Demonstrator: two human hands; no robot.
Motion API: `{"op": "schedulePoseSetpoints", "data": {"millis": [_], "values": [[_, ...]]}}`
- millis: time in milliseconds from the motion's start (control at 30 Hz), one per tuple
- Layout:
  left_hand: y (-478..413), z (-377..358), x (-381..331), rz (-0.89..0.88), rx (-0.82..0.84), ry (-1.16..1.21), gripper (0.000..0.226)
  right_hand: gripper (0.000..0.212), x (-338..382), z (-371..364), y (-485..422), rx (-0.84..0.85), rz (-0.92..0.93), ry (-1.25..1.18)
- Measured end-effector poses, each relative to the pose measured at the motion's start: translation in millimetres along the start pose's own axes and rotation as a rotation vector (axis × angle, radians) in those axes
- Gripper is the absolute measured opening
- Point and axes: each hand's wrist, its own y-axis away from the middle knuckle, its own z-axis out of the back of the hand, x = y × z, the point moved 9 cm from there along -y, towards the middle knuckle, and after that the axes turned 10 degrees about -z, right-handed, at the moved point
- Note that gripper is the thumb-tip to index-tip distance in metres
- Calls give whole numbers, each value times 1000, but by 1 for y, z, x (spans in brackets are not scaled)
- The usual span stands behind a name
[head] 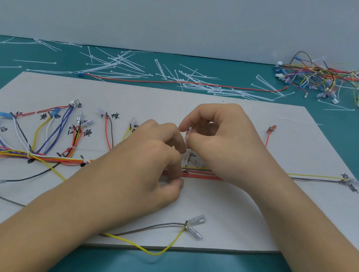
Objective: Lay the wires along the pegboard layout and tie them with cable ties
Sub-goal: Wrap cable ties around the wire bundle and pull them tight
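The teal counter (pixel 334 148) carries a pale pegboard (pixel 232 215) marked with handwritten labels. Loose white cable ties (pixel 124 67) lie scattered across the counter beyond the board, with one long red wire (pixel 178 82) among them. A heap of spare wires (pixel 329 81) with connectors sits at the far right corner.

On the board, a bundle of wires (pixel 50 158) runs left to right along the middle, with branches fanning up to labelled pegs on the left. A grey and yellow pair (pixel 166 238) loops off the near edge.

Both hands meet over the bundle at board centre. The left hand (pixel 150 161) is curled, fingertips pressed onto the red wires. The right hand (pixel 221 139) pinches the tail of a white cable tie (pixel 188 134) between thumb and forefinger, just above the bundle.
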Motion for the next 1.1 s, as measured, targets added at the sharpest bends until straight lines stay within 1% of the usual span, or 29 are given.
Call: {"op": "schedulePoseSetpoints", "data": {"millis": [167,267,400,500,567,600,733,833,867,1000,1100], "values": [[0,0,2,36,-26,41,17,25,1,-3,0,13,3,7],[-1,-2,4,46,-7,31,13,25,1,-3,1,13,13,15],[-1,-10,1,-2,67,-20,17,26,1,-3,1,7,18,16],[0,-14,-7,-69,112,-112,9,27,0,-3,1,15,15,13],[0,-16,-7,-56,147,-143,24,28,0,-5,1,23,18,21],[0,-15,-5,-35,148,-143,26,29,1,-5,1,26,23,26],[1,-6,2,-13,99,-153,21,31,2,-7,1,39,35,55],[1,-3,4,-10,89,-151,11,30,3,-9,1,61,41,69],[0,-2,4,-1,68,-136,10,30,3,-9,2,70,41,71],[-1,7,2,0,-64,6,26,27,3,-11,2,122,38,79],[0,12,1,-9,-132,140,20,24,1,-14,3,153,21,68]]}}
